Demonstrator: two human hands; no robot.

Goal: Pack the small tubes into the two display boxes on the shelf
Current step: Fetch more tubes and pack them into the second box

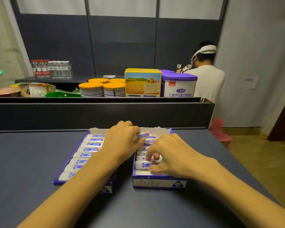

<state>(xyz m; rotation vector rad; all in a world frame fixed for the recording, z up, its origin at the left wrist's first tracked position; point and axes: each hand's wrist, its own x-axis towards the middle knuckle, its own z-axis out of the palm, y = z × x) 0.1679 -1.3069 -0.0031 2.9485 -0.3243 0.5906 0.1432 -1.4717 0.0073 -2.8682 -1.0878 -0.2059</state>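
Two blue display boxes sit side by side on the near shelf: the left box holds a full-looking row of small tubes lying crosswise, and the right box is filled from its far end almost to the near wall. The left hand grips one tube above the far part of the right box, while the right hand has curled fingers pinching another tube into the near end. Packing looks nearly done, with the held tube and a small near gap left.
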